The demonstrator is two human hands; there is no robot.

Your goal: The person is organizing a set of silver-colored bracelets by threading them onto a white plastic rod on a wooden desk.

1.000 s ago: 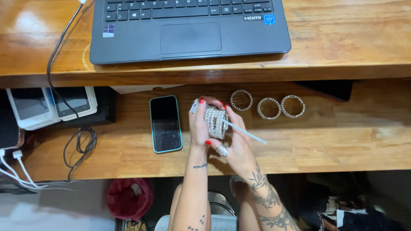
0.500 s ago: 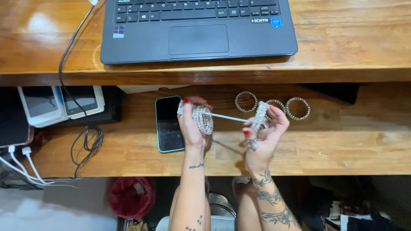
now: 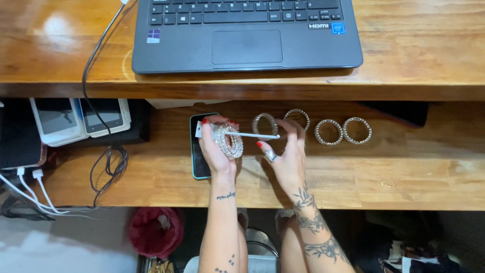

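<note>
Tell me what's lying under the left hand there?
A phone with a turquoise edge lies on the wooden shelf under the left hand, which holds a stack of sparkly bracelets. Its screen is mostly covered.

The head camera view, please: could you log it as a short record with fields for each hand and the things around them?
left hand: holds a stack of sparkly bracelets on a white stick
right hand: fingers at the stick's far end, by a bracelet on the shelf
loose bracelets: three more lie in a row
phone: flat on the shelf, under the left hand
laptop: open on the upper desk
cables: black, left of the phone
</note>
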